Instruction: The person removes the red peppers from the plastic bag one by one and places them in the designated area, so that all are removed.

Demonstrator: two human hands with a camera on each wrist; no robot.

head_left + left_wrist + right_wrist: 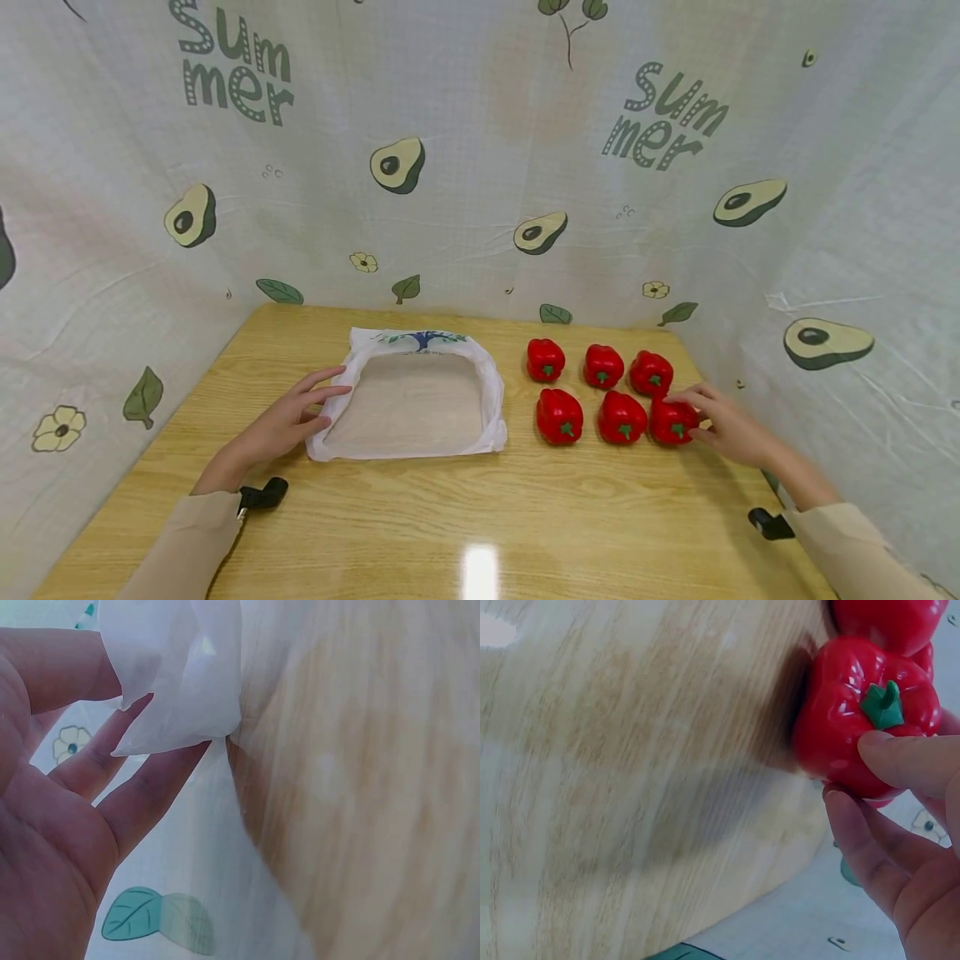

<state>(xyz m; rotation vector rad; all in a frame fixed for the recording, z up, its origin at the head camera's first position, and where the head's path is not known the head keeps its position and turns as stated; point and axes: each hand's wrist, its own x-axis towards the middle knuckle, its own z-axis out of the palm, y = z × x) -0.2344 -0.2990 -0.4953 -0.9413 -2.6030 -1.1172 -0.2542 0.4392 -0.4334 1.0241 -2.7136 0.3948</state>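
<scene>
Left hand: lying flat on the table, fingers straight and spread, fingertips touching the left rim of the bag; the left wrist view is showing thin film draping over the fingers.
Right hand: reaching in from the right, fingers and thumb curling round the near-right pepper, gripping it.
Plastic bag: white, thin, crinkly, lying open and squarish at centre-left of the table.
Peppers: six, glossy red with green stems, sitting in two rows of three, right of the bag.
Table: pale wood grain, shining.
</scene>
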